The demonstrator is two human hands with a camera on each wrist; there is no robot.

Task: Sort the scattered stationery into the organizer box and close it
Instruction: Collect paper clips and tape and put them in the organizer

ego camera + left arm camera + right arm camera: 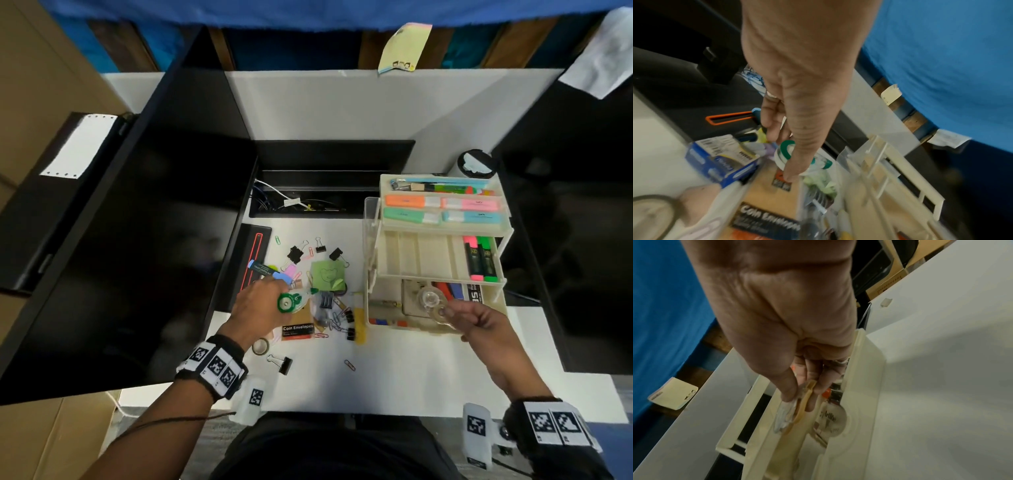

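Stationery lies scattered on the white worktop (394,377) in front of the person, left of a cream organizer box (442,226) that stands open with its tiered trays stepped back. The left hand (260,305) has its fingers curled round a green and white correction tape dispenser (289,301), held over the pile; in the left wrist view the thumb lies along its round side. The right hand (479,320) pinches a clear tape roll (440,310) between thumb and fingers, over the bottom compartment of the box. In the right wrist view a round item below the fingers carries the word "Artline" (828,418). The top tray holds pastel highlighters (442,209) in orange, pink, green and blue, and pens at the back; their small print is not readable. The middle tray has two dark markers (479,257), one with pink ends and one with green. In the bottom compartment a black and white pack shows a large "S" (474,293); the rest of the word is hidden. In the pile a brown packet reads "Coin Envelopes" (298,329) in white on a black band. Near it are black binder clips (294,254), coloured paper clips (337,320), a green sticky note (327,272) with a drawn smiling face, and a blue marker (265,270). The left wrist view shows a blue box (721,160) with a barcode, its text blurred. A brownish tape roll (260,346) lies near the left wrist.
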